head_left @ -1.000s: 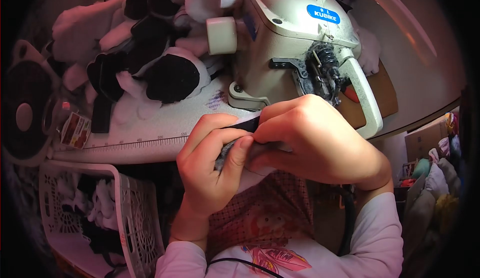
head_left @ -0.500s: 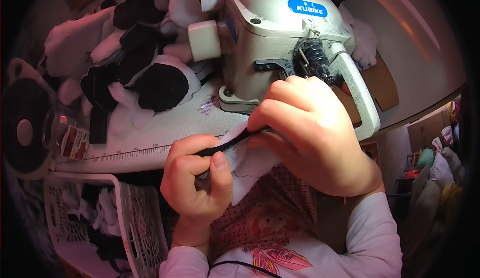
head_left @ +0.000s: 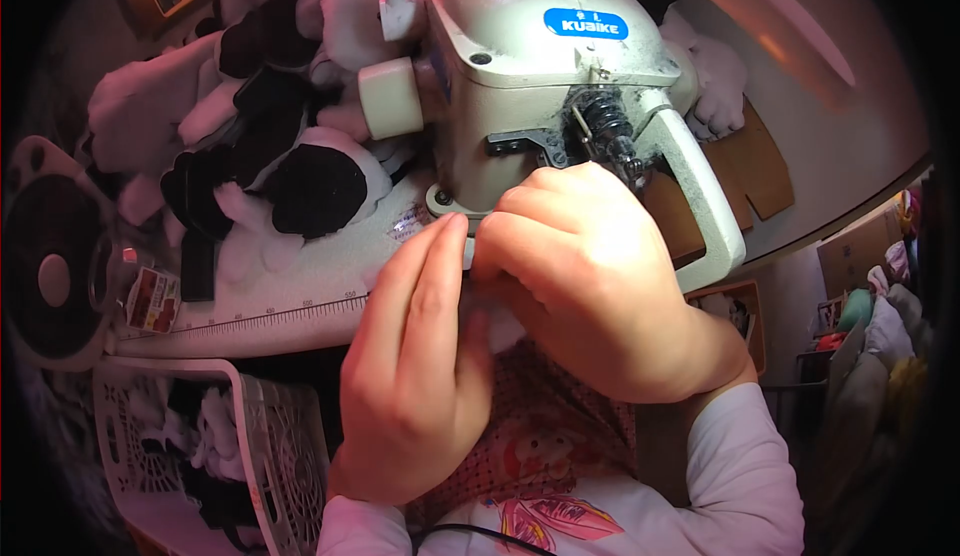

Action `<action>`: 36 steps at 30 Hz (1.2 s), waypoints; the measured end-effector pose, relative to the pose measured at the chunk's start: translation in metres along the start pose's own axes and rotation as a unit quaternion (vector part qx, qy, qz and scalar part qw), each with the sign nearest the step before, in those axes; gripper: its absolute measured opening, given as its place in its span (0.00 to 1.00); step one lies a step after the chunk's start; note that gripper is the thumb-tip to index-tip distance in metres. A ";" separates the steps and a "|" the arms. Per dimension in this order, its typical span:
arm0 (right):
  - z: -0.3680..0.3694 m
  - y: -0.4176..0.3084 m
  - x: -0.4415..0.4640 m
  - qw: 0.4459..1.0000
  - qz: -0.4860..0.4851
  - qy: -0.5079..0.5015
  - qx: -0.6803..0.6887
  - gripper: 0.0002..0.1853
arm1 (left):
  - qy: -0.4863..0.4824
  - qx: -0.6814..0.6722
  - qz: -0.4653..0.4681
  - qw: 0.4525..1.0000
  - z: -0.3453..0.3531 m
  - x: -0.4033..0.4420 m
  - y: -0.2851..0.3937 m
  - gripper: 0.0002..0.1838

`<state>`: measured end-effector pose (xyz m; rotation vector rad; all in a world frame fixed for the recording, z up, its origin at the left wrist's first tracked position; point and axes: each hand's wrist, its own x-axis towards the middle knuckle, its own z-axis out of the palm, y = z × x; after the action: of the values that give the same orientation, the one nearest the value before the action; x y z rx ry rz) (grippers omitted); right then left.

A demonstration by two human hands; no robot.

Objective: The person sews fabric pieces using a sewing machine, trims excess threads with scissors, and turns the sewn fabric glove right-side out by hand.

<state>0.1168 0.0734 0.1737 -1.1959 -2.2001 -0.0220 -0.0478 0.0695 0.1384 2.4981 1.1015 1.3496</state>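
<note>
Pinkish light falls over a broad desk (head_left: 840, 126), and glare and shadow on it could make a cloth edge easy to misjudge. Toward the back left lies a jumbled heap of black and white plush pieces (head_left: 320, 188); stacked so loosely, some could slide against the work if the heap were nudged. Beside it stands a white sewing machine (head_left: 500, 111), its front mechanism (head_left: 605, 131) dusted with lint, which could clog the moving parts or shed onto the cloth. Below the desk edge, at the left, sits a plastic basket (head_left: 165, 364) with more soft pieces in it; a sleeve could catch on its rim if the left arm swung wide.

Both hands meet just in front of the machine. Closed with bent fingers, the right hand (head_left: 570, 291) appears to pinch a small pale cloth piece (head_left: 505, 328). Fingers of the left hand (head_left: 415, 386) are straight and close to the right fingertips, its thumb blurred — whether it grips anything, I cannot tell. That cloth lies between the two hands, mostly hidden by them, so its edges could slip out of line unnoticed if one side were held too lightly. Worse would be a fingertip straying under the needle — its spot is blocked from view by the right hand.
</note>
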 end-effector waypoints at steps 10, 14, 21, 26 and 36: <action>-0.046 -0.004 -0.065 0.952 0.013 0.306 0.017 0.06 | -0.009 -0.232 -0.136 0.963 0.029 0.007 -0.012 0.13; -0.031 0.007 -0.089 0.873 0.167 0.448 0.099 0.08 | 0.039 -0.239 -0.107 0.964 0.035 0.008 -0.019 0.10; -0.020 0.033 -0.114 0.818 0.261 0.462 0.223 0.08 | 0.084 -0.189 -0.028 0.978 0.043 0.009 -0.024 0.12; -0.022 0.045 -0.123 0.814 0.258 0.463 0.238 0.08 | 0.105 -0.183 0.024 0.977 0.053 0.016 -0.016 0.13; -0.026 0.058 -0.135 0.791 0.312 0.473 0.232 0.09 | 0.086 -0.217 0.012 0.972 0.074 0.024 -0.001 0.12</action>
<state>0.2269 -0.0014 0.1076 -1.1844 -0.8139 0.1540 0.0166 0.1033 0.1098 2.1174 0.7024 1.6310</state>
